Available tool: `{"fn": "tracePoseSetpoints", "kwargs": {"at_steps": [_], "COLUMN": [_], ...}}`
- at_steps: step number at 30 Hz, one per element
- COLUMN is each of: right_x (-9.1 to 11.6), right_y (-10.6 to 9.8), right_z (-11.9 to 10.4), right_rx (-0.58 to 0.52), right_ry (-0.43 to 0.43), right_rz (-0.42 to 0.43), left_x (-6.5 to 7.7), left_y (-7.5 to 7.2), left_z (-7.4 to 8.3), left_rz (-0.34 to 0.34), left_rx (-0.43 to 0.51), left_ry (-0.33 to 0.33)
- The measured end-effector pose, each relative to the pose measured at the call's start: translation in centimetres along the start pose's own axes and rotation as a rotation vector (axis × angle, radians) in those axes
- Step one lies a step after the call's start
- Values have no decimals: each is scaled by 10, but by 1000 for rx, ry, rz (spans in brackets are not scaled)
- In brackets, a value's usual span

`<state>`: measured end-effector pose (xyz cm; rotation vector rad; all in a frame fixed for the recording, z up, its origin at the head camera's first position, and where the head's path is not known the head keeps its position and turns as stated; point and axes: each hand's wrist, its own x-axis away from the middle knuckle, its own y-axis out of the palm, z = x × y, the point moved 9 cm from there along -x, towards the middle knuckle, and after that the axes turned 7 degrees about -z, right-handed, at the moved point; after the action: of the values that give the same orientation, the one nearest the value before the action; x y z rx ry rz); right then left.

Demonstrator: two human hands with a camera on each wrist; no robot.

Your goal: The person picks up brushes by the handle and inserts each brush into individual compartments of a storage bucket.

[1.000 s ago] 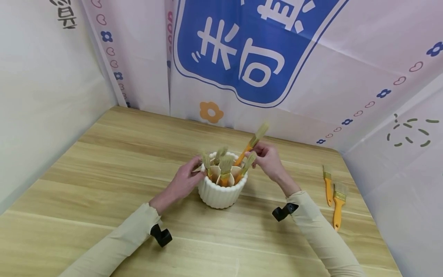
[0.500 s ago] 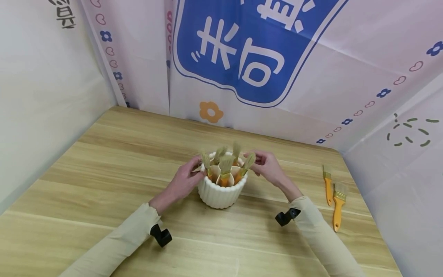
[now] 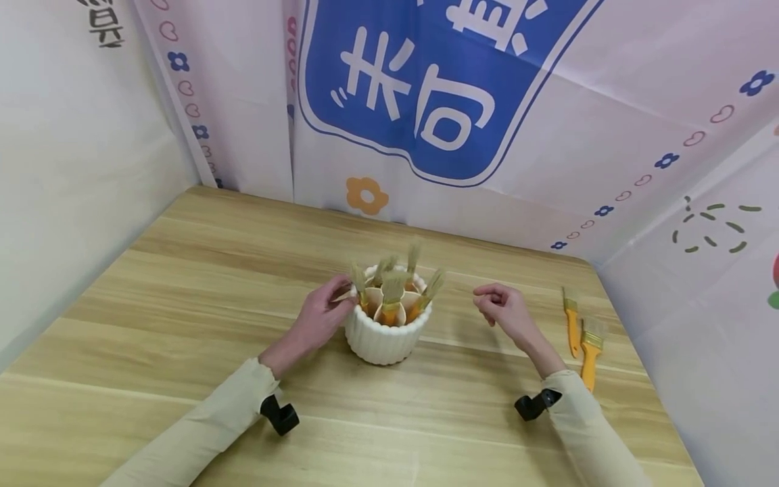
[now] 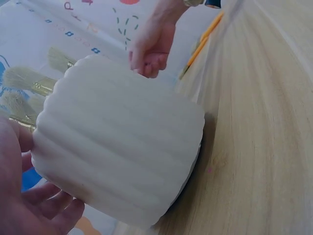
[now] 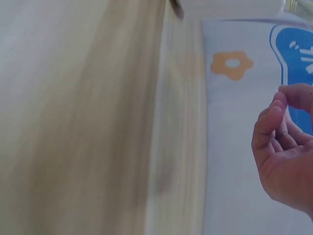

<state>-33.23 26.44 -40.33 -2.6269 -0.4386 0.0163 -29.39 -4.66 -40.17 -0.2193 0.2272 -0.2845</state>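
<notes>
A white ribbed pot (image 3: 386,346) with inner compartments stands on the table, with several bristle paintbrushes (image 3: 392,287) upright in it, bristles up. My left hand (image 3: 318,316) holds the pot's left side, thumb and fingers spread round the rim; in the left wrist view, the fingers (image 4: 49,203) lie along its wall. To the right of the pot, apart from it, my right hand (image 3: 506,312) is raised over the table with loosely curled fingers and nothing in them. Two more paintbrushes with orange handles, a narrow one (image 3: 572,325) and a wide one (image 3: 590,352), lie at the right.
The wooden table (image 3: 255,243) meets a printed cloth backdrop (image 3: 511,210) behind and more cloth at both sides. Black camera mounts (image 3: 280,414) sit at both sleeves. My right forearm (image 3: 593,433) passes close to the wide brush's handle.
My right hand set a brush upright in the back of the pot, let it go and moved right, away from the pot. My left hand stayed at the pot's side.
</notes>
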Motion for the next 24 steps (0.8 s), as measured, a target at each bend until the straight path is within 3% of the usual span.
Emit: {"fn": "tracePoseSetpoints", "kwargs": {"at_steps": [4,9,11,14,18,24], "right_x": [7,11,13,15,17,18], "right_y": [-8,-12,-13,-16,-19,-19], "right_z": [9,16,18,21,23,28], "right_rx": [7,12,10,10,7,-9], "right_ry": [37,61,66,77,92,105], "right_rz": [20,24,26,39,60,65], "left_x": [-2,0,2,6,7,6], "left_y": [-7,-12,-11,-3,8,11], "left_z": [-1,1,2,4,5,1], "left_rz": [62,107,83,-4,-105,-124], "left_rx": [26,45,32,-14,-101,-113], "left_ry": [-31,6,19,27,-17,-91]}}
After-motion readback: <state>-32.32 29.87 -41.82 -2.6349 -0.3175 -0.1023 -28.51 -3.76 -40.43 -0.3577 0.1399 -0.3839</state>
